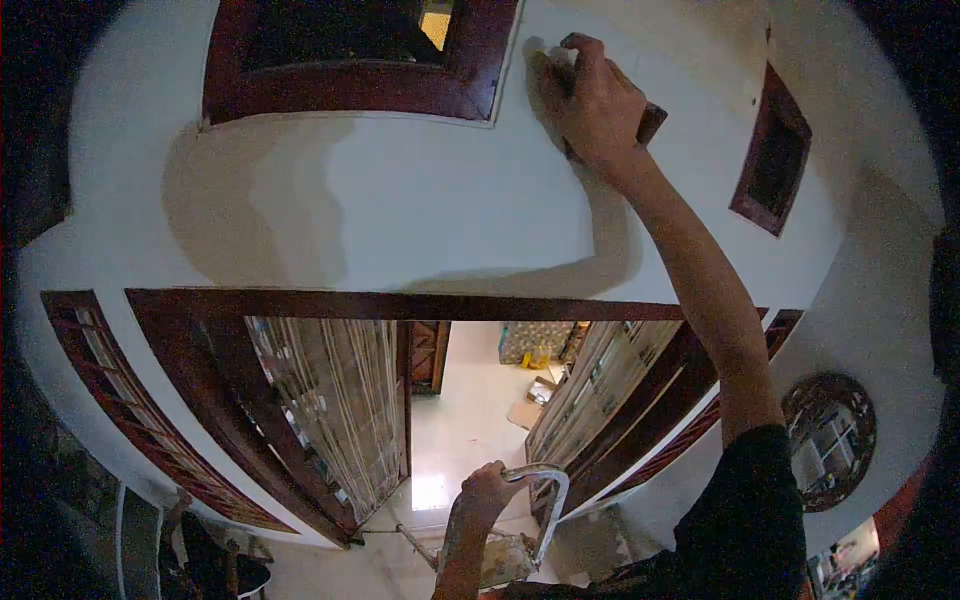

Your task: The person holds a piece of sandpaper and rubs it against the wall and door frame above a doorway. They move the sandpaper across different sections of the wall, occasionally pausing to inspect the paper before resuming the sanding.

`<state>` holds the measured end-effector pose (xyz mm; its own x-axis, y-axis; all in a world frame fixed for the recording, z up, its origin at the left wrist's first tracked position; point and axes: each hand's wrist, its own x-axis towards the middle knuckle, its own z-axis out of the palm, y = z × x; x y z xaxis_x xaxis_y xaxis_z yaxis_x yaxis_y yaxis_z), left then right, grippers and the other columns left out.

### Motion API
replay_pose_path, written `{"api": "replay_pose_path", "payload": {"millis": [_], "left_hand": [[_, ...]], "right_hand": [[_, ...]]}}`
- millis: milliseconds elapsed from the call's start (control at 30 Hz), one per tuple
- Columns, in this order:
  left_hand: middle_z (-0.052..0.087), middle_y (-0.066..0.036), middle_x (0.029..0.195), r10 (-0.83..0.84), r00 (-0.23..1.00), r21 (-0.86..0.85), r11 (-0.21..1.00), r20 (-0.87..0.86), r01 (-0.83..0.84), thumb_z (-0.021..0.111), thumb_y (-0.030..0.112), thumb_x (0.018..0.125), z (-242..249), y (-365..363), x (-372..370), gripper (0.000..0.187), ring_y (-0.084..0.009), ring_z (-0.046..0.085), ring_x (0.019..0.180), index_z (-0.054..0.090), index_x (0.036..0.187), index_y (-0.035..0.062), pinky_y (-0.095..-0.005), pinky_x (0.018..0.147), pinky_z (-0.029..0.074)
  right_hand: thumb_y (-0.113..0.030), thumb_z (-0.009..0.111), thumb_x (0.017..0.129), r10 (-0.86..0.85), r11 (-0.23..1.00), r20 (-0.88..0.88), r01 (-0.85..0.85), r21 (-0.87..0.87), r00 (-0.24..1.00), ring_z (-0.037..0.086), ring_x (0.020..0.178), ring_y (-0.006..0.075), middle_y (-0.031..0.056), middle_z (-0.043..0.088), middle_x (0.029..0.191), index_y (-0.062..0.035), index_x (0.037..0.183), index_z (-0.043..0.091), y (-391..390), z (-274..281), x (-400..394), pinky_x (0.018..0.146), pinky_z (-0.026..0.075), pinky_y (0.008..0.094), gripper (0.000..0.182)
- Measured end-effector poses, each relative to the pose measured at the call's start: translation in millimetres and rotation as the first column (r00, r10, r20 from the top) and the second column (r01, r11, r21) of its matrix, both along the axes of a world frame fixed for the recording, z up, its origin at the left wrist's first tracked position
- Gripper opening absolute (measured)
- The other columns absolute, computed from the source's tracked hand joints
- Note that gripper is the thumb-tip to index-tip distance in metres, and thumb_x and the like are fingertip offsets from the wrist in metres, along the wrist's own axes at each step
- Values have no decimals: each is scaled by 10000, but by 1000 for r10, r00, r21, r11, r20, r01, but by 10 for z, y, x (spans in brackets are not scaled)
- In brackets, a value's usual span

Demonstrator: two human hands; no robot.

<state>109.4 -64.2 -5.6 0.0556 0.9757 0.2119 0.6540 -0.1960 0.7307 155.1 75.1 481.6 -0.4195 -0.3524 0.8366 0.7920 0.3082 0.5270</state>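
Note:
High on the white wall (pixel 430 200), my right hand (pixel 605 110) is closed around a dark brown flat-edged block (pixel 653 122). Only an end of the block shows past my palm, and my fingers hide most of it. Beside that hand is the lower right corner of a red-brown window frame (pixel 350 97). Far below, my left hand (pixel 485 490) grips the curved white metal rail (pixel 553 478) of what looks like a stepladder.
Under the wall is a wide doorway with a dark wood lintel (pixel 400 305) and string curtains (pixel 345 400) on both sides. Boxes (pixel 540 390) lie on the pale floor (pixel 465 410) inside. At right hang a small dark-framed window (pixel 775 155) and a round carved frame (pixel 830 440).

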Motion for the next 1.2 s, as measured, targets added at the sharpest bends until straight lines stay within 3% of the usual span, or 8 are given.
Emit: {"api": "replay_pose_path", "payload": {"millis": [233,367,467,567,833,967,1067,1200], "left_hand": [[612,-203,698,20,999,-1,1000,42,-20,674,583,731,129,-61,-13,583,-372,627,692,600,754,6,-445,649,505],[616,-214,710,-5,998,1,1000,60,4,655,563,763,103,-44,-40,568,-381,629,710,603,776,-2,-453,657,503],[615,-223,731,-30,999,-19,999,21,31,651,542,777,111,-67,-42,546,-385,631,738,599,800,-1,-452,658,504],[611,-226,736,21,999,185,982,42,-29,645,542,780,-43,-86,6,551,-392,628,747,587,797,-5,-454,656,503],[613,-138,681,-9,1000,-14,1000,-5,9,646,662,682,128,-98,-75,637,-307,638,664,588,776,35,-429,617,501],[616,-198,751,-88,988,-91,991,125,100,693,594,691,139,-141,-63,591,-364,629,746,578,796,24,-450,659,495],[593,-161,689,35,997,143,989,70,-45,674,610,703,-198,7,73,574,-347,606,665,568,754,48,-447,594,469],[593,-148,691,12,1000,83,997,-3,-12,642,619,718,17,-32,-10,601,-299,615,670,578,750,22,-404,613,479]], "right_hand": [[-389,585,865,41,997,34,-39,-65,999,626,615,355,144,629,682,-92,795,535,114,101,49,552,497,485,309],[-371,537,897,-81,973,-320,4,-233,944,640,655,352,144,619,653,-57,845,527,49,535,35,581,495,451,318],[-361,551,891,-130,991,12,130,-28,991,609,627,365,143,615,673,-92,800,529,170,66,234,570,478,462,285],[-362,552,889,-125,992,49,123,41,991,607,637,370,157,614,694,-100,778,528,222,187,222,595,480,466,286],[-164,552,877,-157,981,175,173,-83,972,590,655,348,173,567,712,-30,820,446,-41,299,49,583,458,455,179],[-181,544,880,-83,979,-188,46,-198,979,598,669,332,177,575,726,-21,825,459,-50,203,-115,609,460,423,190],[-198,544,888,-327,944,-39,326,-42,944,581,632,310,169,567,711,-16,828,456,-28,432,-87,605,455,396,210],[-177,557,886,-293,952,-201,305,27,935,504,535,251,151,528,656,-10,797,428,106,543,-93,513,416,361,229]]}}
